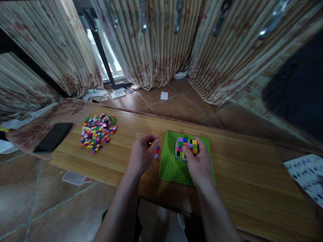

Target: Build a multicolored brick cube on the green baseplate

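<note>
A block of multicoloured toy bricks (180,153), built up in layers, stands on a green studded baseplate (168,171). My right hand (200,163) grips it, thumb across the top and fingers round its right side. Left of the baseplate, my left hand (142,154) is closed, thumb and fingertips pinched together. A bit of yellow shows within its curled fingers, but whether they hold it I cannot tell. A few loose bricks (156,155), red, blue and purple, lie on the table between that hand and the baseplate, partly hidden by the hand.
A pile of small coloured bricks (97,132) lies on the left of the wooden table (242,168). Farther left is a black phone or tablet (52,137). A printed sheet (305,174) is at the right, a clear plastic lid or tray (74,178) below the front edge. Curtains hang behind.
</note>
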A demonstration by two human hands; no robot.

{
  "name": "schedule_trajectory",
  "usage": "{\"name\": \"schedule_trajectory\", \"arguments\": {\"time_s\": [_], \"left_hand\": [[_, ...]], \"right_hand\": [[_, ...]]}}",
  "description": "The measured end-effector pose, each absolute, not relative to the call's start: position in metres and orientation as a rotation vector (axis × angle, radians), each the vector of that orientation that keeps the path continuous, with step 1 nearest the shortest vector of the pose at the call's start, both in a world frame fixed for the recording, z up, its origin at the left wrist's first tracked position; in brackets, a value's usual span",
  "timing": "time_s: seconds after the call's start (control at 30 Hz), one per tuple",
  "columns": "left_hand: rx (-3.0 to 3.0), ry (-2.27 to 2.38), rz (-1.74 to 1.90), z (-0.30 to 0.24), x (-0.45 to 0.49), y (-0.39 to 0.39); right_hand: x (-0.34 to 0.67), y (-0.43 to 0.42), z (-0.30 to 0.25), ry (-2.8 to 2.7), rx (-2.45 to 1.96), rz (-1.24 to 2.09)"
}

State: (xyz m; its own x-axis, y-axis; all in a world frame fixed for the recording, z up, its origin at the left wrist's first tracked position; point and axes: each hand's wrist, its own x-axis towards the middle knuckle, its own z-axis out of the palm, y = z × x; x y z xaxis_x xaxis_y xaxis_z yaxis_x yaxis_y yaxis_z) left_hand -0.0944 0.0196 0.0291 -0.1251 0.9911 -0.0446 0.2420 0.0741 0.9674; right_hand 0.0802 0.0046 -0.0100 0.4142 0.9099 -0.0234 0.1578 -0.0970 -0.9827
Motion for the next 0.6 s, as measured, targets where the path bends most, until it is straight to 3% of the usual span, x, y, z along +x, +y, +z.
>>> {"name": "schedule_trajectory", "arguments": {"time_s": [0.37,0.6], "left_hand": [[1.325,1.512,1.121,0.0275,-0.0944,0.0194],[1.322,1.519,1.123,0.0292,-0.0939,0.019]], "right_hand": [[0.076,0.0031,-0.0061,-0.965,-1.564,0.819],[0.0802,0.0023,-0.0095,-0.794,-1.448,0.974]]}}
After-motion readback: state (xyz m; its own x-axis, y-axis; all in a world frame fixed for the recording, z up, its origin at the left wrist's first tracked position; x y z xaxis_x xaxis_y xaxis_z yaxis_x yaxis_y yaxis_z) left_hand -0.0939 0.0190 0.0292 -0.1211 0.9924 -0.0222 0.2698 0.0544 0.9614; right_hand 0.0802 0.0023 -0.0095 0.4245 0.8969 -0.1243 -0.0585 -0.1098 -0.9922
